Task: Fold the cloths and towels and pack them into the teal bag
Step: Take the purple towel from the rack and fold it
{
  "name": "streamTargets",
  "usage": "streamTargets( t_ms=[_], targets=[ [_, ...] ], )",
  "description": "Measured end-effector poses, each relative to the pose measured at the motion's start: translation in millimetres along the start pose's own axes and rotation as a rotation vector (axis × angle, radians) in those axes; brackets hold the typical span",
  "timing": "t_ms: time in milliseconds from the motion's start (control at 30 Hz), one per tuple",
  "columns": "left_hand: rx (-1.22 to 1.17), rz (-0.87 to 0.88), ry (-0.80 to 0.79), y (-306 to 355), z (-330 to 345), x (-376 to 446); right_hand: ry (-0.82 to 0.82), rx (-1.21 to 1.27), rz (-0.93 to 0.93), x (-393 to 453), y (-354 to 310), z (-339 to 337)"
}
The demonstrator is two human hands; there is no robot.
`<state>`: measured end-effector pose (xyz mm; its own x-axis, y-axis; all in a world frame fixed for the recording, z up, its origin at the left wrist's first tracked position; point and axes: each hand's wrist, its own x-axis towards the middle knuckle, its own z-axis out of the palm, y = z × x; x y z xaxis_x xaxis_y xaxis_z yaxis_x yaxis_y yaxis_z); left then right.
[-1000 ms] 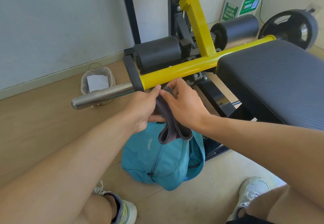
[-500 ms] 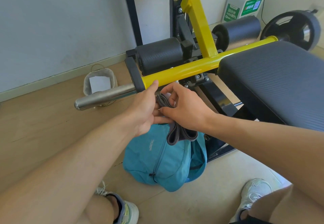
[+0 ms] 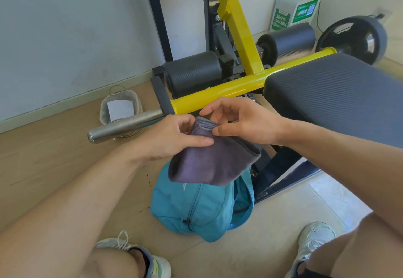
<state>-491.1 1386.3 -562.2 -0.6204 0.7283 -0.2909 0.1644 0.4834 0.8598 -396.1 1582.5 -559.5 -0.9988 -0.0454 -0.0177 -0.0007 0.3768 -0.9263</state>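
Observation:
A dark grey-purple towel (image 3: 214,160), folded into a thick pad, hangs in the air above the teal bag (image 3: 196,208), which lies slumped on the floor between my feet. My left hand (image 3: 170,138) pinches the towel's upper left corner, thumb on top and fingers underneath. My right hand (image 3: 242,121) hovers over the towel's top edge with fingers loosely spread; its thumb tip touches the cloth next to my left thumb. The bag's opening is hidden behind the towel.
A yellow and black gym machine (image 3: 229,90) with a steel bar end (image 3: 124,127) stands just beyond my hands. Its padded black bench (image 3: 340,94) fills the right. A small basket (image 3: 121,107) sits by the wall. My shoes (image 3: 314,243) flank the bag.
The towel has turned from a narrow hanging loop into a flat folded pad. My right hand has loosened its grip and lifted above the top edge, while my left still holds the corner.

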Motion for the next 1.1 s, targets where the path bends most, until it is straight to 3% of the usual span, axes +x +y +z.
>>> streamTargets(
  t_ms=[67, 200, 267, 333, 500, 567, 733, 833, 933, 1033, 1100],
  targets=[
    [-0.107, 0.016, -0.022, 1.8, 2.1, -1.4, -0.072, -0.029, 0.04, 0.6, 1.6, -3.8],
    [-0.209, -0.004, -0.001, 1.8, 2.8, 1.4, -0.261, -0.387, 0.115, -4.4, 8.1, -10.3],
    [-0.239, -0.019, 0.012, 2.1, 2.7, 2.5, -0.271, -0.404, 0.151, -5.4, 12.6, -14.3],
    [-0.29, -0.038, 0.041, 2.5, 2.5, 3.5, -0.184, -0.291, 0.196, -4.5, 15.3, -20.2],
    [-0.571, -0.115, 0.18, 8.8, 2.4, 4.3, 0.035, 0.394, 0.365, 1.2, 17.5, -26.2],
    [-0.641, -0.164, 0.216, 8.2, 6.0, 5.5, 0.104, 0.553, 0.41, 3.3, 22.3, -20.5],
    [-0.716, -0.292, 0.152, 7.7, 6.8, 9.9, 0.308, 0.646, 0.45, 11.0, 29.4, -9.6],
    [-0.59, -0.275, 0.068, 6.6, 4.6, 8.7, 0.385, 0.685, 0.464, 12.0, 29.1, -12.7],
    [-0.564, -0.223, 0.123, 3.8, 7.4, 9.6, 0.452, 0.525, 0.46, 9.8, 29.5, -11.6],
    [-0.486, -0.158, 0.192, 2.1, 11.6, 10.4, 0.521, -0.086, 0.385, 5.1, 27.1, -6.4],
    [-0.396, -0.112, 0.2, -0.1, 13.4, 9.8, 0.423, -0.351, 0.158, 1.3, 16.2, -2.4]
  ],
)
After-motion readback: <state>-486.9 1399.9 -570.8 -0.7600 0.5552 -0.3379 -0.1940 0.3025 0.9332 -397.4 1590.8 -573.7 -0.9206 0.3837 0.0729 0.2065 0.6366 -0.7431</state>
